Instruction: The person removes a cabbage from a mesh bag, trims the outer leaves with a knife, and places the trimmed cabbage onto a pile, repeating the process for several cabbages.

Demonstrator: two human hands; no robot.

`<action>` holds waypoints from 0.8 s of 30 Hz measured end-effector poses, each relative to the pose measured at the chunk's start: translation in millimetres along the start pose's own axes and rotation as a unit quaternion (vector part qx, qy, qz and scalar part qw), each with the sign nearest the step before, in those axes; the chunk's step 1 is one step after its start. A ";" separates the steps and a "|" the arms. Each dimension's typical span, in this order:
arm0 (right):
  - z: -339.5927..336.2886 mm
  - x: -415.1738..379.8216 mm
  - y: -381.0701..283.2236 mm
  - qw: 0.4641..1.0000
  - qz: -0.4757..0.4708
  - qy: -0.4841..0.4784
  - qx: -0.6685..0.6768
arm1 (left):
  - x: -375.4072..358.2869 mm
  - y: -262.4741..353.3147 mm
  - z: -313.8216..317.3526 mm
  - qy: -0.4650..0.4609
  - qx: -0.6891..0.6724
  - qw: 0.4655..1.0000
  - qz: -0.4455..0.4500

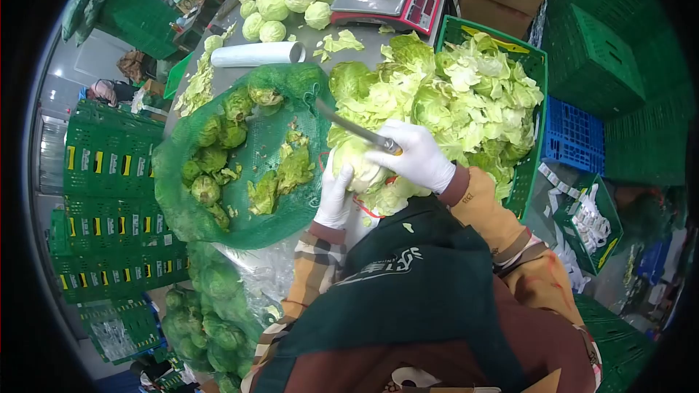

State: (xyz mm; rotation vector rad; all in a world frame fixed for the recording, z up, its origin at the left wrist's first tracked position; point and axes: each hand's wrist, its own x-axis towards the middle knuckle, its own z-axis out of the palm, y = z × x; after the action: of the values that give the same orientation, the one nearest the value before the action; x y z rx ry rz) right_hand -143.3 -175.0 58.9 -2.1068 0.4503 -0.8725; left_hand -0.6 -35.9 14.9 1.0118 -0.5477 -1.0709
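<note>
white gloves (pixel 331 207) at a cabbage (pixel 357 161), bare knife (pixel 357 128) close by

left hand (pixel 336 191) is cupped round the cabbage's side; right hand (pixel 415 154) grips the knife handle, its fingers near the cabbage, contact unclear. the cabbage is before the apron (pixel 415 269), between net (pixel 175 196) and crate (pixel 530 175). if smooth gloves let it roll, the blade might nick the left hand; swung left, the tip might snag the net; leaves (pixel 484 94) heaped in the crate could spill if nudged.

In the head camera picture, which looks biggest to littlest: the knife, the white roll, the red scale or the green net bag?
1. Green net bag
2. Red scale
3. White roll
4. Knife
</note>
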 end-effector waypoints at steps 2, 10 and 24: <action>0.8 -3.0 -1.1 1.000 0.002 -0.004 -0.020 | 0.0 1.6 -11.2 -0.023 0.040 0.999 -0.022; -22.6 0.2 24.7 0.976 0.204 0.050 -0.065 | -8.3 15.4 -12.6 -0.015 0.015 1.000 -0.022; -6.8 -8.9 70.7 0.945 0.325 -0.025 0.001 | -13.4 34.8 -10.4 -0.047 -0.117 0.988 -0.090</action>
State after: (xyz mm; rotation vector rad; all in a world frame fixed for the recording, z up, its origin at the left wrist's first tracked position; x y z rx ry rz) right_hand -155.9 -217.5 2.7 -1.7872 1.0374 -0.4260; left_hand 18.0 -15.3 41.9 0.8186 -0.4006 -1.3166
